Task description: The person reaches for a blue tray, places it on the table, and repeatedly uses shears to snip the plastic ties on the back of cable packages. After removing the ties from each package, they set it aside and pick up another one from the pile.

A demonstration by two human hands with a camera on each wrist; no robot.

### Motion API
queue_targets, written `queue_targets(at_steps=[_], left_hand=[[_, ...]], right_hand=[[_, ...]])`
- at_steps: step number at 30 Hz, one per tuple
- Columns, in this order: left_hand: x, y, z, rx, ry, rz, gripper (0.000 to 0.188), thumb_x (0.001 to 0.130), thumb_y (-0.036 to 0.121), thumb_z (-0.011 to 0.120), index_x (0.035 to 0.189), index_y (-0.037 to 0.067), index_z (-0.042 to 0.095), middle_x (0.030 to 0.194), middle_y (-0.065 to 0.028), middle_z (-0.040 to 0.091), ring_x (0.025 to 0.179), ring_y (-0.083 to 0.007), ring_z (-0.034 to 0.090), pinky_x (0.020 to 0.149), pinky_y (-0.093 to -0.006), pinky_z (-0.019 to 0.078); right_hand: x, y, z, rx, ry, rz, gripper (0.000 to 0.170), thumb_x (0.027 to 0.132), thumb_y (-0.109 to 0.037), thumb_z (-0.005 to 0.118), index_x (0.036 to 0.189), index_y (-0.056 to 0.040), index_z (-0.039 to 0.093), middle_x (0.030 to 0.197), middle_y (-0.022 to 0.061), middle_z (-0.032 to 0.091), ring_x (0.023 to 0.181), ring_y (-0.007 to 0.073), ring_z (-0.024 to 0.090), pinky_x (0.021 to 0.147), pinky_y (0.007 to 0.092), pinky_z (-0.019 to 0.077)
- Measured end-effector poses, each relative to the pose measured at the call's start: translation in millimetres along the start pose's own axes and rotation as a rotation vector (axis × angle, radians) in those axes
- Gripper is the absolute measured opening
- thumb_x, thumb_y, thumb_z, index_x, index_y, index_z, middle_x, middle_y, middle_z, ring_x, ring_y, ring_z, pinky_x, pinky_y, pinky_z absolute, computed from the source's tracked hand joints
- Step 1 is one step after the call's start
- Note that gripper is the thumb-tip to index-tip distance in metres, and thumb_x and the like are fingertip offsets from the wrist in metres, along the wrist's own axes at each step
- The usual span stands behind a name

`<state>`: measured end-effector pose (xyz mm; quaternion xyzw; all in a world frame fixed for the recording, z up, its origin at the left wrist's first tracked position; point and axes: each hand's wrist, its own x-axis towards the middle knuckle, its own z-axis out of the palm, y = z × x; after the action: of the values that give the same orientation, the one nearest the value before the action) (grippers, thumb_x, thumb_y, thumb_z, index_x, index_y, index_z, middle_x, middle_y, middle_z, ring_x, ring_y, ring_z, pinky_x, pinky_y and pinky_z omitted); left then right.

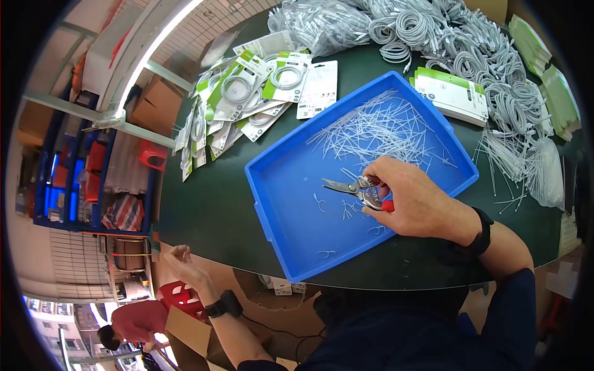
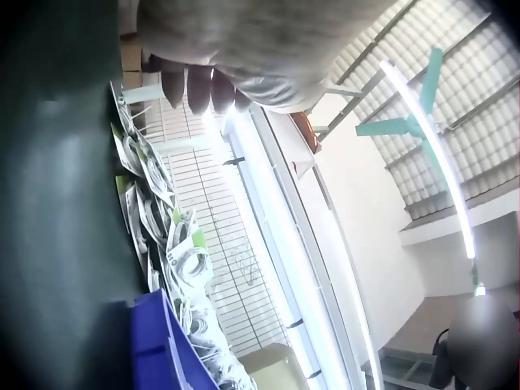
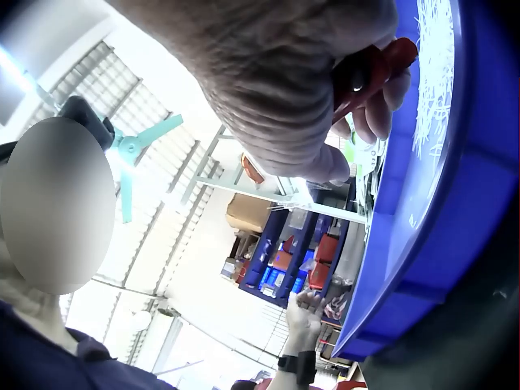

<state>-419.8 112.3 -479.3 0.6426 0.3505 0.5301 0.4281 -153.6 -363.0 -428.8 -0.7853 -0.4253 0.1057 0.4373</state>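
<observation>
My right hand grips a pair of pruning shears with red handles, its metal blades pointing left over the blue tray. In the right wrist view, the fingers wrap round the red handle beside the tray wall. A heap of thin white cable ties fills the tray's far part. Below the blades lie several short curled offcuts. My left hand is off the table's left front edge, fingers loosely bent and holding nothing. In the left wrist view, its fingers hang down.
Carded cables pile up at the table's back left. Coiled grey cables heap at the back right, near stacked cards and more cable ties. An open carton stands below the table edge; a person in red is beyond.
</observation>
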Motion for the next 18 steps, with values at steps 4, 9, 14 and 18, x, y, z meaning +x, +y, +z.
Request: queue_targets(at_steps=[4,9,14,18], left_hand=[[11.1,45.0,92.5,-0.135,-0.435,0.002,0.019,0.109,0.023,0.057,0.104,0.006,0.064,0.095,-0.0044,0.066,0.086,-0.0142,0.065,0.082,-0.0305,0.0567],[-19.4,128.0,238.1,0.029,-0.937,0.049,0.018,0.105,0.019,0.064,0.108,0.001,0.066,0.092,-0.0037,0.066,0.076,-0.0105,0.066,0.067,-0.0259,0.059],[-75.5,157.3,373.7,0.051,-1.294,0.16,0.026,0.101,0.021,0.068,0.107,-0.004,0.066,0.087,-0.0062,0.066,0.072,-0.0105,0.066,0.059,-0.0243,0.0586],[-75.9,129.1,452.0,0.556,-1.122,0.692,0.041,0.094,0.036,0.072,0.093,-0.005,0.071,0.084,-0.0171,0.074,0.074,-0.0282,0.075,0.064,-0.0396,0.0612]], right_hand=[[0.1,-0.5,-3.3,0.019,-0.004,0.018,0.036,0.084,-0.012,0.079,0.112,0.0012,0.061,0.102,0.0192,0.068,0.096,0.0374,0.068,0.084,0.0446,0.0544],[-0.2,1.7,-7.0,0.038,0.013,0.018,0.037,0.085,-0.013,0.079,0.115,0.0013,0.063,0.105,0.0199,0.069,0.1,0.0384,0.068,0.088,0.0449,0.0548],[-0.5,5.8,-10.8,0.045,0.067,-0.03,0.046,0.083,-0.015,0.083,0.121,0.0008,0.062,0.106,0.0178,0.068,0.096,0.0349,0.069,0.087,0.0427,0.0556],[-2.0,5.0,-16.3,0.055,0.093,-0.053,0.049,0.083,-0.017,0.085,0.123,0.001,0.061,0.108,0.0178,0.069,0.099,0.0348,0.07,0.088,0.0424,0.0564]])
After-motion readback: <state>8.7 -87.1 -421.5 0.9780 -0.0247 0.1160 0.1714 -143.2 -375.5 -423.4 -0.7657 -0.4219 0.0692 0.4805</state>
